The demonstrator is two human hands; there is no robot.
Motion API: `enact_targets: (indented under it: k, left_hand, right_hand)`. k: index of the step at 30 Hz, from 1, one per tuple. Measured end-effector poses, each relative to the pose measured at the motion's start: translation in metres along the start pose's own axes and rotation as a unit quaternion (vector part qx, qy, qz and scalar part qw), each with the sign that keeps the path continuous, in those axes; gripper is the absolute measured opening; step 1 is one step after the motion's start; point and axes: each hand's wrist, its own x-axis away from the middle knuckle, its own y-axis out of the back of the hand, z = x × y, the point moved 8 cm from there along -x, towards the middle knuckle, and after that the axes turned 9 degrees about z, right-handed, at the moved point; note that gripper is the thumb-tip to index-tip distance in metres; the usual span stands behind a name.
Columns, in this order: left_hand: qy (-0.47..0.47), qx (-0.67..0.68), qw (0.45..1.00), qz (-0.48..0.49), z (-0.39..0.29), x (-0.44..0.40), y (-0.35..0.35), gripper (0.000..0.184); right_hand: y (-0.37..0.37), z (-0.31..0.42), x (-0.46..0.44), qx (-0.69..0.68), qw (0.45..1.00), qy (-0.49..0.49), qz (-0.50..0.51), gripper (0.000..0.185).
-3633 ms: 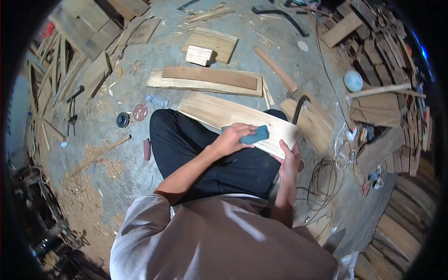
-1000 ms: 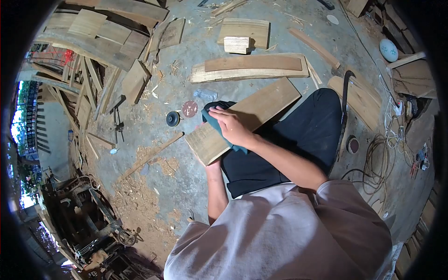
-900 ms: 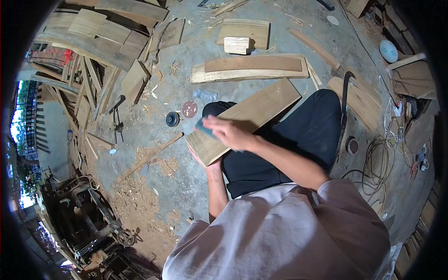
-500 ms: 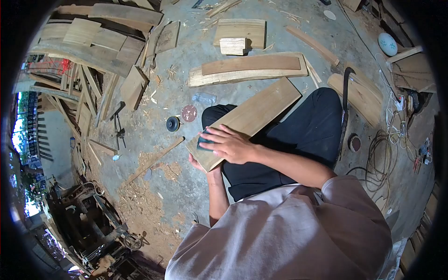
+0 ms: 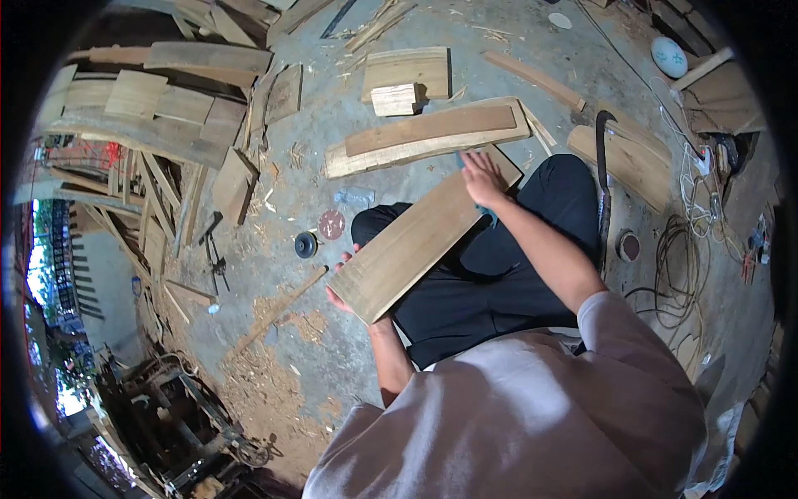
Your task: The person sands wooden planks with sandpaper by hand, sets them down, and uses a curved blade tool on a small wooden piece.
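A flat wooden board [image 5: 416, 237] lies slantwise across my lap, its far end to the upper right. My left hand [image 5: 342, 287] grips the near left end from underneath, fingers curled round the edge. Near the far end, my right hand [image 5: 485, 177] presses on the board's face with a sheet of dark teal sandpaper [image 5: 486, 219] under it. Only edges of the sheet show beside the palm and fingertips.
On the floor ahead are a curved plank stack [image 5: 428, 137] and a pale block [image 5: 394, 100]. A black disc [image 5: 306, 244] and a round sanding disc [image 5: 332, 224] lie left of my knee. A cord coil [image 5: 677, 266] lies right; machinery [image 5: 174, 416] stands lower left.
My right hand has slid with the sandpaper from the board's near left end up to its far right end. My left hand still holds the near end. The view has shifted slightly.
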Motion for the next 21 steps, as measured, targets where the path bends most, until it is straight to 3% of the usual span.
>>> enact_targets:
  k: [5, 10, 11, 12, 13, 14, 16, 17, 21]
  left_hand:
    - [0.000, 0.064, 0.996, 0.057, 0.004, -0.003, 0.002, 0.054]
    - [0.009, 0.090, 0.987, 0.136, 0.004, -0.015, 0.016, 0.054]
    - [-0.002, 0.057, 0.997, 0.042, 0.003, -0.011, 0.031, 0.051]
    - [0.015, 0.052, 0.997, 0.050, 0.003, -0.012, 0.028, 0.050]
    - [0.032, 0.048, 0.997, 0.058, 0.003, -0.015, 0.026, 0.050]
    - [0.049, 0.043, 0.996, 0.064, 0.005, -0.017, 0.025, 0.049]
    - [0.032, 0.071, 0.993, 0.092, 0.007, -0.017, 0.019, 0.049]
    - [0.025, 0.082, 0.991, 0.104, 0.006, -0.015, 0.016, 0.049]
    - [-0.001, 0.088, 0.990, 0.106, 0.005, -0.012, 0.021, 0.048]
  right_hand:
    - [0.012, -0.031, -0.012, 0.059, 0.988, -0.134, -0.058, 0.053]
    - [0.022, -0.064, -0.012, 0.010, 0.968, -0.244, -0.055, 0.052]
    - [0.021, -0.070, -0.012, -0.005, 0.966, -0.252, -0.065, 0.051]
    - [0.021, -0.076, -0.015, -0.017, 0.963, -0.259, -0.076, 0.051]
    - [0.026, -0.069, -0.013, -0.012, 0.963, -0.244, -0.112, 0.046]
    - [0.024, -0.067, -0.014, -0.030, 0.967, -0.238, -0.084, 0.046]
    - [0.010, -0.057, -0.025, -0.043, 0.985, -0.115, -0.120, 0.048]
    - [-0.001, -0.050, -0.022, -0.077, 0.989, -0.084, -0.090, 0.049]
    - [-0.008, 0.031, 0.009, 0.009, 0.988, 0.155, -0.023, 0.046]
